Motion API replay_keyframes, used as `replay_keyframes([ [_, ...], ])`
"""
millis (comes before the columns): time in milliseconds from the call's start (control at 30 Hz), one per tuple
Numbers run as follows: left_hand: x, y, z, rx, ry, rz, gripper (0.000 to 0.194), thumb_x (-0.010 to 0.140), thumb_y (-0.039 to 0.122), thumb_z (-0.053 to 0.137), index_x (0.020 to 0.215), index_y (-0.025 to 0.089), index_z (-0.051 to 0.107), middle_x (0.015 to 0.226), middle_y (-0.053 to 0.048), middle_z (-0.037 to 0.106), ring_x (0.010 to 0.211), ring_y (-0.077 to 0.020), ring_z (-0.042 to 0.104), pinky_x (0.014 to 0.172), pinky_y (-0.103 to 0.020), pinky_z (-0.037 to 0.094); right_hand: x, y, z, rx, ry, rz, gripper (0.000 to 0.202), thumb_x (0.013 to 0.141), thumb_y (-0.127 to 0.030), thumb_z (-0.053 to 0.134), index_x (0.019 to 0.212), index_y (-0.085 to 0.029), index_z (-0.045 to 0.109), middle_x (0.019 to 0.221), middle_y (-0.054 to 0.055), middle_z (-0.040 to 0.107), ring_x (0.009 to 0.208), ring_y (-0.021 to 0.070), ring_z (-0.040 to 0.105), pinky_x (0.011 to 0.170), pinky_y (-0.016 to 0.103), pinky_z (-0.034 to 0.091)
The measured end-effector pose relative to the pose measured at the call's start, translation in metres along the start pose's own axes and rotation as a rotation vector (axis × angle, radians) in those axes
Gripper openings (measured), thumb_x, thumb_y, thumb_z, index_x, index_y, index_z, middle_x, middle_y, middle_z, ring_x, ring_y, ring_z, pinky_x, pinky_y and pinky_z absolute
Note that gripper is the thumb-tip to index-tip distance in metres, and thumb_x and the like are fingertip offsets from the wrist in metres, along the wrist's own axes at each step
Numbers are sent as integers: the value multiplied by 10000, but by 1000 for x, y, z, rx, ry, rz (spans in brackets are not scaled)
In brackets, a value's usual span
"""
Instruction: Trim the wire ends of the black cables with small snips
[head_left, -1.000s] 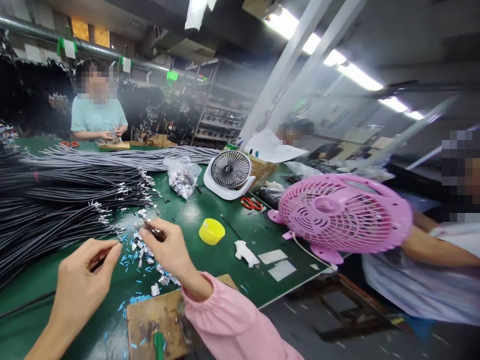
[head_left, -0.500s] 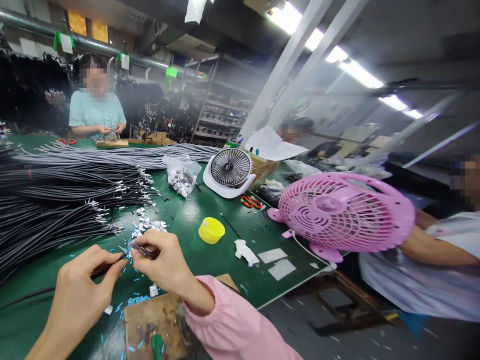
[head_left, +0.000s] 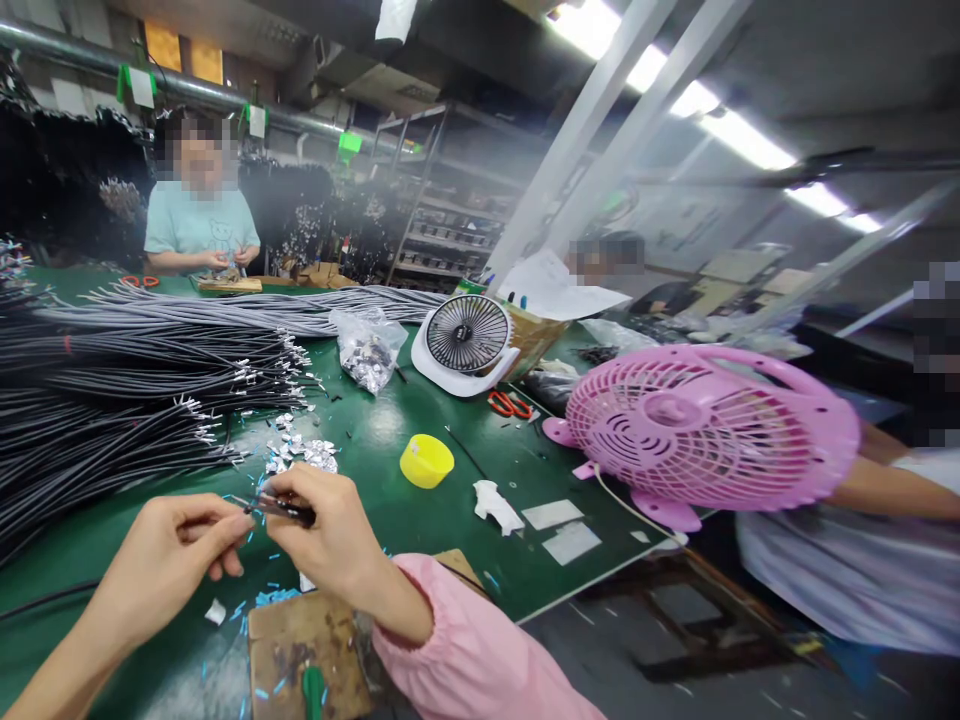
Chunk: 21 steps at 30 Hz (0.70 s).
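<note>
My left hand (head_left: pixel 169 550) is closed in a pinch at the end of a black cable (head_left: pixel 49 597), which trails away to the left edge. My right hand (head_left: pixel 326 525) grips a slim dark metal tool (head_left: pixel 289 508), perhaps tweezers or snips; its exact kind is unclear. The tool's tip meets the cable end just beyond my left fingertips. Below the hands lie scattered blue wire bits (head_left: pixel 274 598). A wooden block (head_left: pixel 289 640) with a green-handled piece (head_left: pixel 312 690) sits nearest me.
Bundled grey and black cables (head_left: pixel 135 375) cover the table's left side. Foil scraps (head_left: pixel 304 455), a yellow ring-shaped object (head_left: pixel 427 461), orange-handled scissors (head_left: pixel 510 404), a white fan (head_left: pixel 466 335) and a pink fan (head_left: pixel 697 430) stand around. One co-worker (head_left: pixel 201 225) sits opposite; others are at right.
My left fingers have shifted their hold at the cable end, with the lower fingers now more spread. The tool in my right hand has turned flatter. The view has shifted slightly.
</note>
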<state>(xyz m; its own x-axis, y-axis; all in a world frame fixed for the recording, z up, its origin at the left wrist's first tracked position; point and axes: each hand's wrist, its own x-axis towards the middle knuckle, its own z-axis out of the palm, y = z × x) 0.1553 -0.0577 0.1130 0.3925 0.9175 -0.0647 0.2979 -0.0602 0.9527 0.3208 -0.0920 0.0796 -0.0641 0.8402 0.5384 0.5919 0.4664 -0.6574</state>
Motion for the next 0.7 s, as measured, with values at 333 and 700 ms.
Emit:
replay_keyframes([
  [333,-6,-19,6,20,128,-6,395,571,575,700,478,225,541,450,13,586,415,-130,523,405,-210,381,-3,9,5,93,54,-118,76,806,-180,655,780,-175,726,650,8,645,559,131,552,560,235,443],
  [700,-14,-12,4,124,248,479,302,725,368,678,483,230,561,472,46,525,423,-106,495,402,-193,402,13,-8,-12,669,-331,586,153,773,-250,717,658,-160,671,513,-50,506,442,74,389,432,211,323],
])
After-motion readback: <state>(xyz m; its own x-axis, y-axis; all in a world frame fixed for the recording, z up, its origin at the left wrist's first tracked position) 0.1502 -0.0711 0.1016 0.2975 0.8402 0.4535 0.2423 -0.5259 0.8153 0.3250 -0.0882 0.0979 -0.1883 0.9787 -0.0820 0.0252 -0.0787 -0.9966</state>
